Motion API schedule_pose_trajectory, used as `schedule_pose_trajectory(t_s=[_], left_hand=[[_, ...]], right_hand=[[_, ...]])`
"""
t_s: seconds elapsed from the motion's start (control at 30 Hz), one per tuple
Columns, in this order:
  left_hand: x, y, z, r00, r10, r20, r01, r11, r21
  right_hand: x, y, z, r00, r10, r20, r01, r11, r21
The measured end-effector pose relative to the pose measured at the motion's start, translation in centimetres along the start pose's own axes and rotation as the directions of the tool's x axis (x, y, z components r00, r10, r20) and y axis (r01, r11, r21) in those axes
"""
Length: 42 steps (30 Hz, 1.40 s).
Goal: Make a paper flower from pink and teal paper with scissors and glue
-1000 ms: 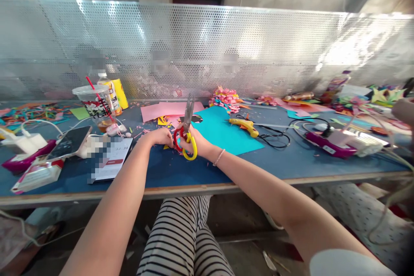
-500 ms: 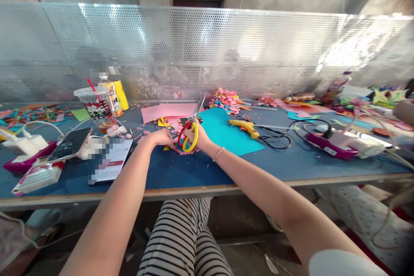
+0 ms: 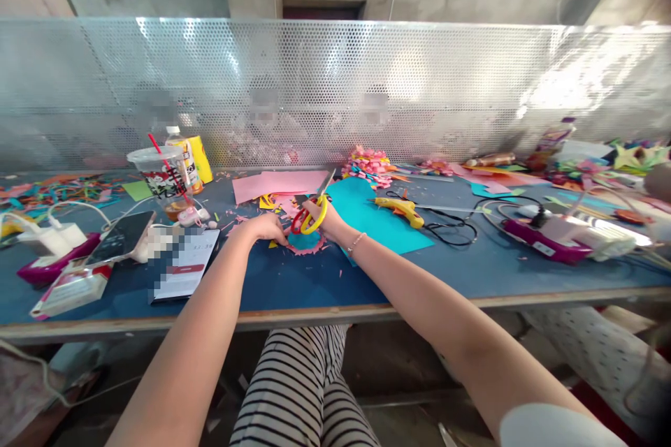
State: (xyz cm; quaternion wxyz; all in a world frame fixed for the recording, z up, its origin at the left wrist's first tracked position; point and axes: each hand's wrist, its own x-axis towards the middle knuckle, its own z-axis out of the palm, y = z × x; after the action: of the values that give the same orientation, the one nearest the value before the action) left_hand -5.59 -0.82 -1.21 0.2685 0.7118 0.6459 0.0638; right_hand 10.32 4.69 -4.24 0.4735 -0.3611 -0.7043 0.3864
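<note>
My right hand (image 3: 331,221) is closed around scissors with red and yellow handles (image 3: 315,218), whose metal blades point up and away from me. My left hand (image 3: 265,226) pinches the left edge of a small paper piece (image 3: 304,240), teal in the middle with a jagged pink rim. The piece lies low over the blue tabletop, between the hands and partly under the scissors. Beyond them lie a pink paper sheet (image 3: 283,183) and yellow and pink scraps (image 3: 268,202). A large teal sheet (image 3: 374,220) spreads to the right of my right hand.
A yellow glue gun (image 3: 399,210) with a black cord rests on the teal sheet. Behind stands a heap of pink fringed paper (image 3: 365,165). On the left are a plastic cup (image 3: 160,174), phones (image 3: 187,265) and a purple power strip (image 3: 57,262). A perforated metal screen (image 3: 314,84) borders the table.
The scissors' handles have turned and shifted slightly right. More of the teal paper piece with its pink rim now shows between my hands. The whole view has tipped a little.
</note>
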Motion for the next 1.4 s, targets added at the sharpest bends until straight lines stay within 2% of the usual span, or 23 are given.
schedule_pose_trajectory(t_s=[0.07,0.13,0.23,0.37,0.53,0.7,0.87,0.97,1.1,1.23,1.4], left_hand=[[0.0,0.0,0.0,1.000,-0.004,0.004,0.004,1.000,0.009],[0.0,-0.1,0.1,1.000,-0.004,0.002,0.004,1.000,0.012],[0.2,-0.3,0.2,1.000,-0.002,-0.002,0.002,1.000,0.007],[0.3,-0.4,0.2,1.000,-0.002,-0.003,0.002,1.000,-0.005],[0.3,-0.4,0.2,1.000,0.003,-0.004,-0.003,1.000,-0.005],[0.1,-0.3,0.1,1.000,0.010,-0.009,-0.010,1.000,0.009],[-0.1,-0.2,0.1,1.000,-0.001,0.004,0.001,1.000,0.021],[0.0,-0.3,0.1,1.000,-0.015,0.013,0.015,1.000,0.023],[0.1,-0.3,0.1,1.000,-0.017,0.024,0.017,1.000,0.014],[0.1,-0.2,0.1,0.999,-0.019,0.032,0.018,1.000,0.010],[0.2,-0.3,0.2,1.000,-0.022,0.022,0.021,0.999,0.041]], right_hand=[[0.3,0.0,-0.4,0.990,0.120,-0.069,-0.112,0.988,0.105],[0.4,0.0,-0.7,0.977,0.178,-0.114,-0.161,0.977,0.138],[0.3,0.3,-0.9,0.986,0.105,-0.129,-0.097,0.993,0.065],[-0.1,0.7,-0.6,0.996,-0.019,-0.092,0.012,0.997,-0.073],[-0.1,0.8,0.0,0.991,0.004,-0.132,-0.028,0.983,-0.183],[0.2,0.6,-0.1,0.984,0.039,-0.176,-0.049,0.997,-0.054],[0.4,0.2,-2.2,0.972,0.028,-0.233,-0.010,0.997,0.077],[0.0,-0.2,-3.4,0.980,-0.101,-0.168,0.109,0.993,0.039],[-1.1,-0.8,-3.7,0.965,-0.256,-0.053,0.248,0.960,-0.132],[-1.6,-1.2,-3.1,0.964,-0.264,-0.038,0.245,0.932,-0.265],[-1.6,-1.1,-2.4,0.967,-0.256,-0.002,0.241,0.910,-0.336]])
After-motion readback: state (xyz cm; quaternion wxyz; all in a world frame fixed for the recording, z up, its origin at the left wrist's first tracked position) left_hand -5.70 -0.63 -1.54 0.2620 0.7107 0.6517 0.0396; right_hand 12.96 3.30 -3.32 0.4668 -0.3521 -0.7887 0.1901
